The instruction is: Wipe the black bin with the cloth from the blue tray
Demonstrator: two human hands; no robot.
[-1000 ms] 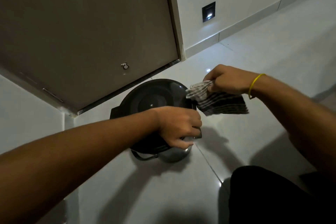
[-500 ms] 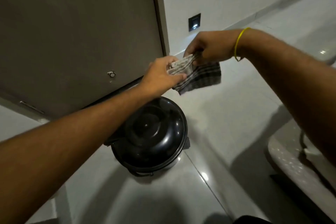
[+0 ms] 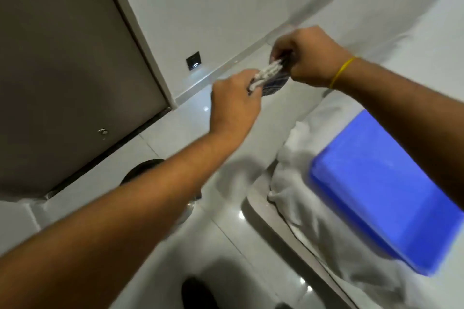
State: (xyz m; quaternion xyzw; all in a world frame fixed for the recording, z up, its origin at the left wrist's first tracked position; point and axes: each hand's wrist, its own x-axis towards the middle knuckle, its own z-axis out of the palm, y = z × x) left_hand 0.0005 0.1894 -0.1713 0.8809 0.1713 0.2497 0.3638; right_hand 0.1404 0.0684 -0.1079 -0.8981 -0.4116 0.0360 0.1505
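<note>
Both hands hold the folded checked cloth point(image 3: 270, 78) in the air between them. My left hand point(image 3: 233, 105) pinches its near end and my right hand point(image 3: 308, 57), with a yellow band at the wrist, pinches the far end. The black bin point(image 3: 140, 170) stands on the floor below, mostly hidden behind my left forearm, so only a dark curved edge shows. The blue tray point(image 3: 381, 183) lies to the right on a white sheet, under my right forearm.
A brown door point(image 3: 62, 70) fills the left, with a floor stopper point(image 3: 102, 132) in front of it. A white wall with a small black night light point(image 3: 193, 61) runs behind. A bed edge with the white sheet point(image 3: 296, 170) lies on the right. The floor is glossy white tile.
My left hand left the bin and took hold of the cloth. Both hands rose and swung right with the cloth; the view turned, bringing the blue tray and bed into sight.
</note>
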